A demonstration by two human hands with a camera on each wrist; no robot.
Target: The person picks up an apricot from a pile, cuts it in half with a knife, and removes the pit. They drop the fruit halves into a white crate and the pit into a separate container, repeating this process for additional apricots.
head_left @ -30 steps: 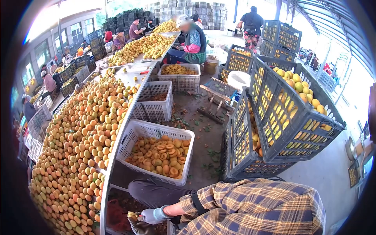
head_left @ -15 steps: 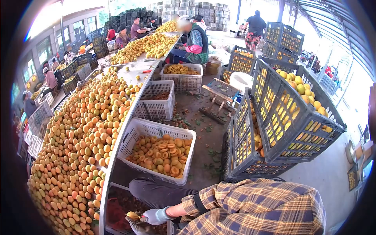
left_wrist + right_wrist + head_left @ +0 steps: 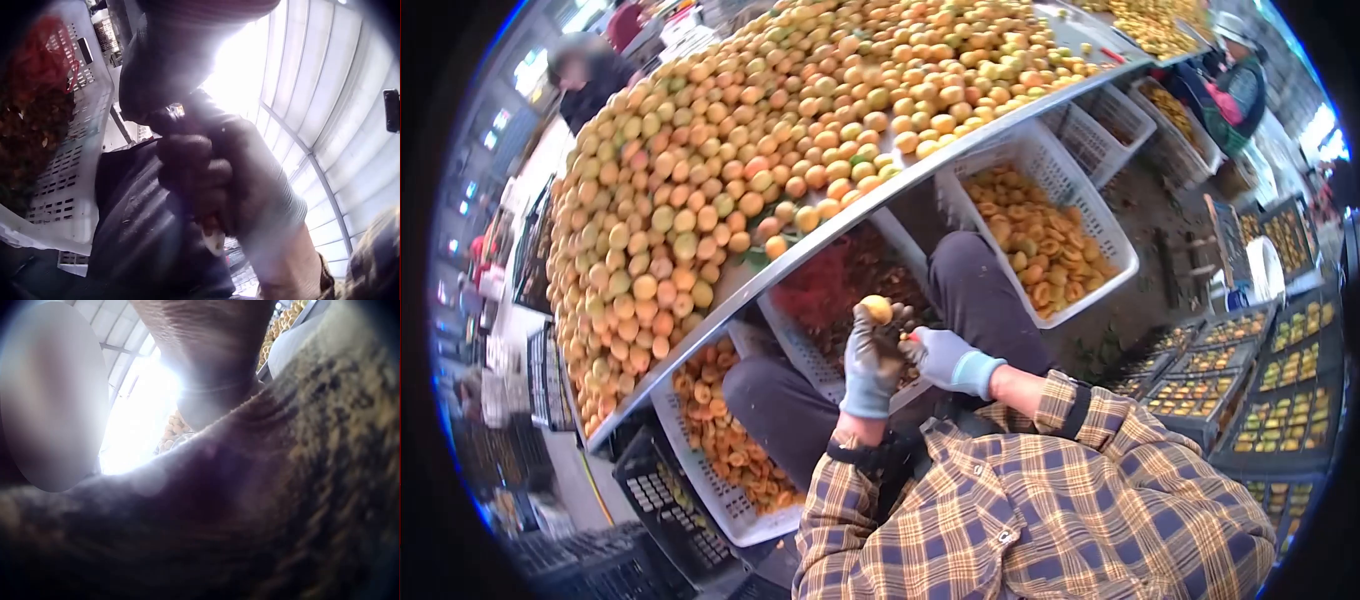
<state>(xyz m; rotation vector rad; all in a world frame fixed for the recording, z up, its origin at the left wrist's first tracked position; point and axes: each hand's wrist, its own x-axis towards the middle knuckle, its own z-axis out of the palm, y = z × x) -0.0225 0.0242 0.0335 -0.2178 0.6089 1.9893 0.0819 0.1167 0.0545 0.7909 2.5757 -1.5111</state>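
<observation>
In the head view, my gloved left hand holds a round yellow-orange apricot between its fingertips. Just beside it, my gloved right hand grips a small tool, of which a reddish bit shows at the fingers. The left wrist view has the right hand with curled fingers, a pale handle end sticking out below them; the dark left hand is above. Whether a blade touches the fruit cannot be told. The right wrist view is mostly blurred sleeve.
Whole apricots cover the metal-edged table. Beneath my hands stands a crate with dark scraps and red netting. Crates of halved fruit stand either side, at the right and left. Black crates are stacked at the right.
The head view has swung left and down, bringing both forearms and knees into sight. The left hand held split fruit earlier; now a round apricot is at its fingertips.
</observation>
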